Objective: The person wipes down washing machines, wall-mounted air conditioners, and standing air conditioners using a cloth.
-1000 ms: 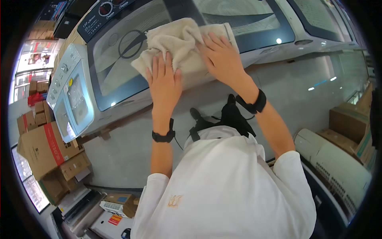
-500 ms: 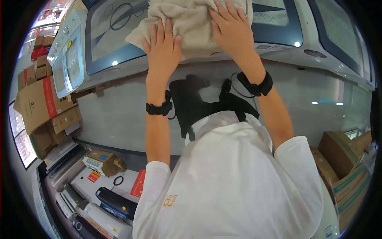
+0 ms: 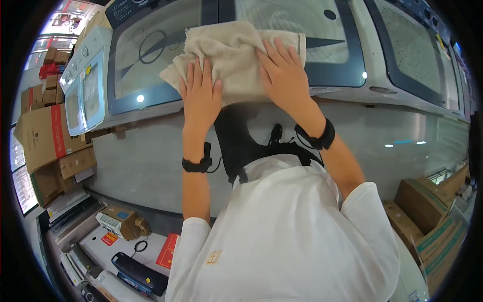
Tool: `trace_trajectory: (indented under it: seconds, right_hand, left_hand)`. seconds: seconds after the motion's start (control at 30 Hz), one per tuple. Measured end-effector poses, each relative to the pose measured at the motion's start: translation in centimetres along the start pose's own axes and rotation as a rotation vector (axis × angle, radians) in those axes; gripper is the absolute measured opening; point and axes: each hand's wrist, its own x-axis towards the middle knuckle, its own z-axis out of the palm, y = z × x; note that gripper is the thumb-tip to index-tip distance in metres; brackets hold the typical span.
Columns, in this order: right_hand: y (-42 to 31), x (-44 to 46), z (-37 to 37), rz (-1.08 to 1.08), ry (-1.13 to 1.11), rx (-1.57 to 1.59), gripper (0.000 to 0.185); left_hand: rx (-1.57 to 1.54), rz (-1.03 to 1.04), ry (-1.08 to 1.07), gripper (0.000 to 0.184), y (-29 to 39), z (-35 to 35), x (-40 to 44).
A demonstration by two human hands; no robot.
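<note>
A crumpled beige towel (image 3: 229, 60) lies over the top of a washing machine (image 3: 146, 63), across the front edge between two glass lids. My left hand (image 3: 200, 95) rests flat on the towel's left part, fingers stretched out and slightly apart. On its right part lies my right hand (image 3: 286, 80), palm down with fingers extended and pointing away from me. Neither hand grips the cloth. The towel hides the middle of the machine's front edge. Black bands are on both wrists.
Another top-loading machine (image 3: 412, 55) stands to the right. A small white and blue machine (image 3: 88, 83) is at the left, beside stacked cardboard boxes (image 3: 45, 136). More boxes (image 3: 422, 206) stand behind on the right. Several appliances, including a black one (image 3: 141, 272), are low at the left.
The view has tilted, so the machines, towel and hands appear lower, and more of the lids shows. Both hands remain flat on the towel, perhaps slightly nearer to me.
</note>
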Motion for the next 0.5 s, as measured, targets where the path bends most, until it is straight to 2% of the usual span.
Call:
trace_trajectory:
  seconds: [0.3,0.4,0.5]
  right_hand:
    - [5.3,-0.4,-5.5,-0.052,-0.268,0.033,0.037]
    - [9.1,2.1,-3.9,-0.216,-0.355,-0.089,0.034]
    - [12.5,8.3,-3.0,-0.139,-0.621,-0.038,0.046]
  left_hand:
    - [-0.122,0.104,-0.248,0.073,-0.1,-3.8,0.9]
    - [-0.143,0.218,-0.344,0.076,-1.3,-3.5,4.8]
    - [-0.070,0.306,-0.425,0.077,-3.6,-0.8,11.4]
